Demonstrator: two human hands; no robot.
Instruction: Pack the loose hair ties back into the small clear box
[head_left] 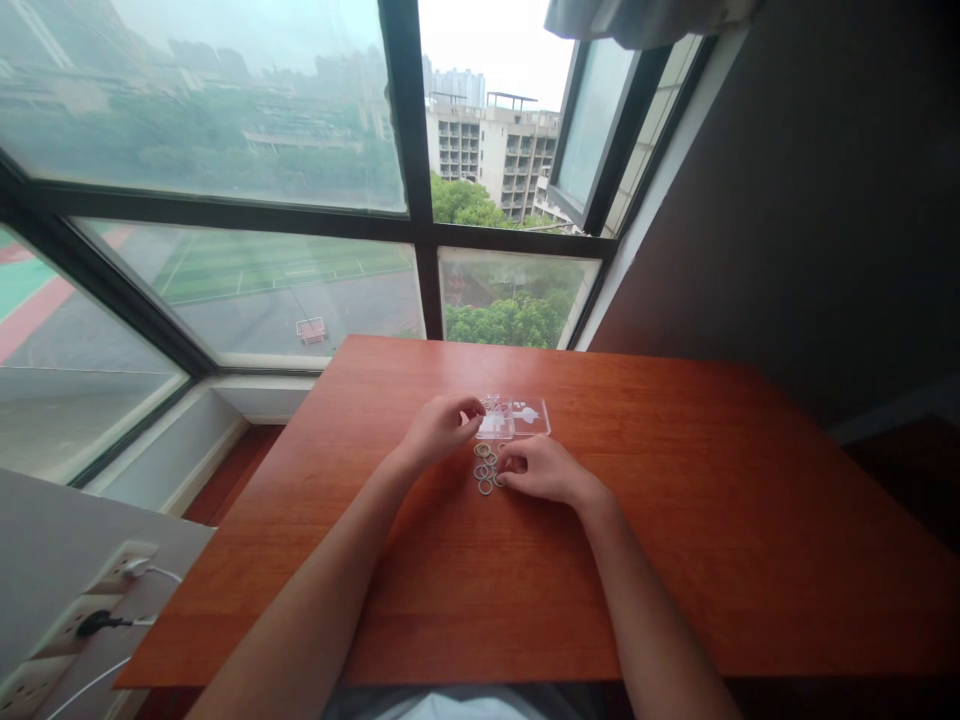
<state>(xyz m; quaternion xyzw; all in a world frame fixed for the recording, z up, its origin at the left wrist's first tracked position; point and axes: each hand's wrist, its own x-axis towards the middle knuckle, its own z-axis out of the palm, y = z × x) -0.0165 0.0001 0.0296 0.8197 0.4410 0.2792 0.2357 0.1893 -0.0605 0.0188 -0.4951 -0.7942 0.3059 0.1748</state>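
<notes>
A small clear plastic box point(531, 418) lies opened flat on the wooden table, with white shapes showing on it and small clear or pale pieces in its left half. Just in front of it, several pale metallic-looking rings point(485, 487) are spread close together. My left hand point(441, 430) is at the box's left edge with its fingers curled and the fingertips close together; what they hold, if anything, is too small to make out. Over the right side of the rings, my right hand point(546, 470) is bent inward, its thumb and fingertips closed at one ring, partly hiding it.
The reddish-brown table point(712, 520) reaches to a large window with a dark frame point(427, 235). At the lower left, wall sockets point(82, 625) hold plugs with white cables beside the table's edge. A dark wall point(787, 200) rises at the right.
</notes>
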